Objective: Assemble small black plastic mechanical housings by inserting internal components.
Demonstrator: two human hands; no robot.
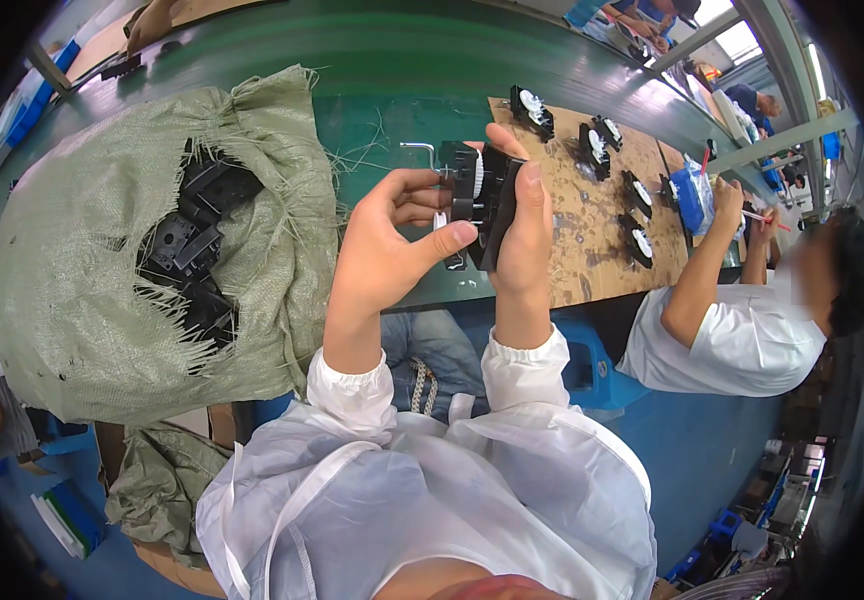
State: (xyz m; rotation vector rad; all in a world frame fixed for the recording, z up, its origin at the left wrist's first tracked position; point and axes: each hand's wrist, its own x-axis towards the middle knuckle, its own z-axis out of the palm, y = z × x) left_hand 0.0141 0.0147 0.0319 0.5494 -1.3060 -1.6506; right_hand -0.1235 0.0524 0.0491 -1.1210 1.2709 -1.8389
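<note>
Both of my hands hold a black plastic mechanism (497, 200) up in front of me, above the green work surface. It carries a white toothed gear (479, 175), and a bent metal rod (418, 147) sticks out on its left side. My left hand (384, 240) is closed on its left side, thumb across the front and fingers partly hidden behind. My right hand (527, 230) cups its right side, with the thumb pointing up along the edge. A small white part (440, 224) shows beside my left fingers; how it is attached I cannot tell.
At the left, a torn greenish woven sack (72, 250) holds several black plastic parts (187, 240). Several black-and-white mechanisms (594, 150) lie on a brown board (582, 255) at the right. Beyond it sits a co-worker (732, 340) with raised hands. A blue stool (602, 375) stands below.
</note>
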